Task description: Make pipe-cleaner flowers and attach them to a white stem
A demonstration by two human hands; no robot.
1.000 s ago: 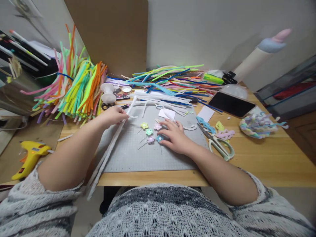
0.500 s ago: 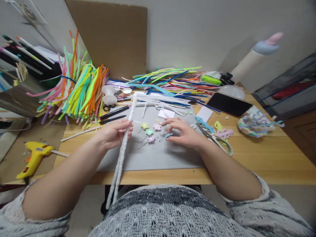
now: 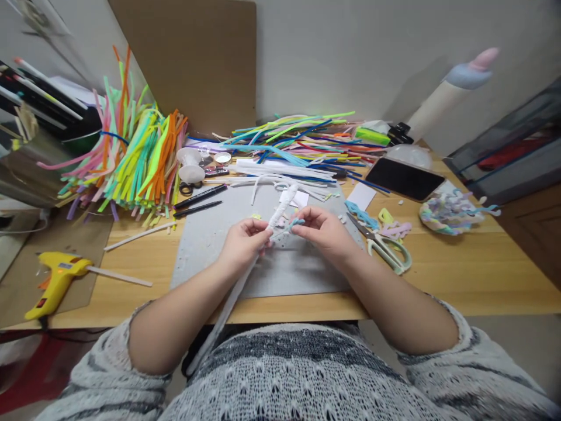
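My left hand (image 3: 246, 244) is closed round a white fuzzy stem (image 3: 232, 298), whose thicker wrapped top slants up to the right over the grey mat (image 3: 197, 257) and whose tail hangs past the table edge. My right hand (image 3: 325, 234) pinches a small light-blue piece (image 3: 297, 223) on a thin wire, close beside the wrapped part. Whether the wire touches the stem is too small to tell. Part of a yellow flower (image 3: 256, 217) shows behind my left hand; other small pieces there are mostly hidden.
Scissors (image 3: 388, 250) lie right of my right hand, near blue and pink pieces. A yellow glue gun (image 3: 59, 278) is at the left. Black pens (image 3: 199, 199), colourful stems (image 3: 298, 140) and a phone (image 3: 405, 178) lie farther back.
My left hand has moved right with the white stem, over where the flowers lay. My right hand has closed on the light-blue piece and lifted it beside the stem.
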